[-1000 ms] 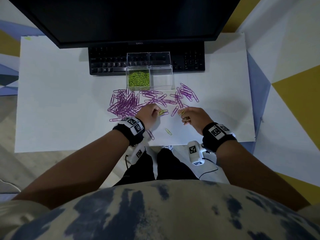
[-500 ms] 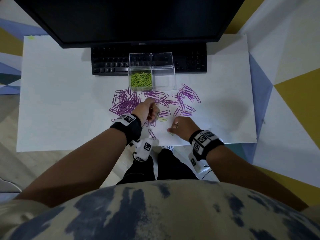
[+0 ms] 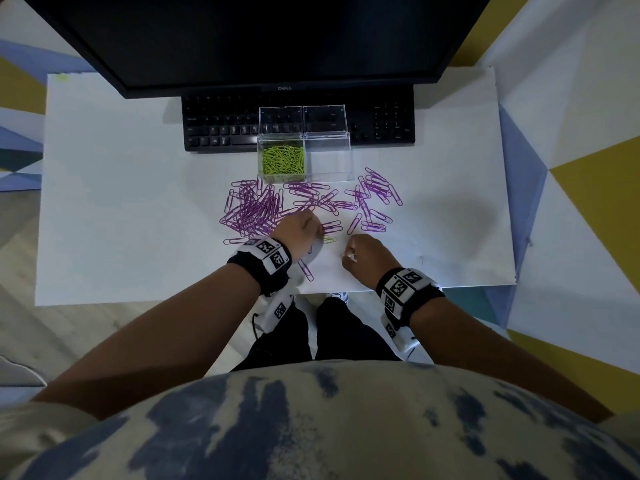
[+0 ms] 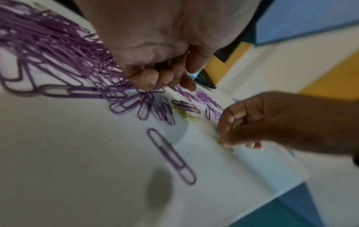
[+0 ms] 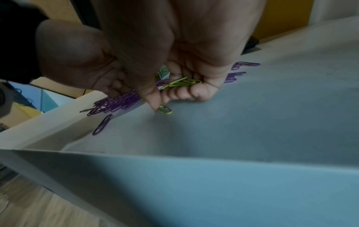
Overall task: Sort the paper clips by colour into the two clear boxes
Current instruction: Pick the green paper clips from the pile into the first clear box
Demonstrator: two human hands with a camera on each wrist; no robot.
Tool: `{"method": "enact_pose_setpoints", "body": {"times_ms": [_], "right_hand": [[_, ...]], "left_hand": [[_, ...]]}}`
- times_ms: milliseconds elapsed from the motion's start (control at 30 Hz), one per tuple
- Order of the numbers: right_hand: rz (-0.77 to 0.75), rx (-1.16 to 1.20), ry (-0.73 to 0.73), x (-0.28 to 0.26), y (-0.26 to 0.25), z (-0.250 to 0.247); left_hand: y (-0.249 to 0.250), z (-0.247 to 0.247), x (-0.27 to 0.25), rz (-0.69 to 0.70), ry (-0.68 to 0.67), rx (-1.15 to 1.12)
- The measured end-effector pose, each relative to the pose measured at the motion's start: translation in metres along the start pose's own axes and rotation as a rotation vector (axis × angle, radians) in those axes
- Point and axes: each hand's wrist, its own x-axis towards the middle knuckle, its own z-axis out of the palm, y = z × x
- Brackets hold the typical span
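Where the head view looks down: left hand (image 3: 298, 230) curled at the near edge of the purple clips (image 3: 256, 209), right hand (image 3: 367, 254) curled low on the white desk (image 3: 121, 202); left box (image 3: 281, 157) full of green clips (image 3: 283, 162), right box (image 3: 328, 150) beside it, touching; keyboard (image 3: 221, 126) and monitor (image 3: 270, 39) behind. From the left wrist: fingers (image 4: 149, 79) bent, tips down among purple clips, grasp impossible to tell; lone purple clip (image 4: 170, 155) apart nearby. From the right wrist: green bunch (image 5: 180, 83) clasped in curled fingers (image 5: 194, 92), thumb tip pressing one green clip (image 5: 165, 109) on the desk.
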Motion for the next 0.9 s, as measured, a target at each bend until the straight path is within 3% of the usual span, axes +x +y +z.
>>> {"method": "enact_pose_setpoints", "body": {"times_ms": [200,467,733,900], "right_hand": [[-0.005,-0.022,0.032,-0.004,0.007,0.0],[0.008,-0.029,0.048,-0.006,0.004,0.005],[0.019,-0.006,0.025,-0.006,0.001,0.006],[-0.025,-0.114,0.013,-0.004,-0.001,0.01]], "left_hand": [[-0.009,0.014,-0.003,0.178,-0.01,0.525],[-0.001,0.023,0.002,0.26,-0.036,0.829],[0.006,0.023,0.008,0.172,-0.056,0.791],[0.008,0.023,0.003,0.208,-0.028,0.9]]}}
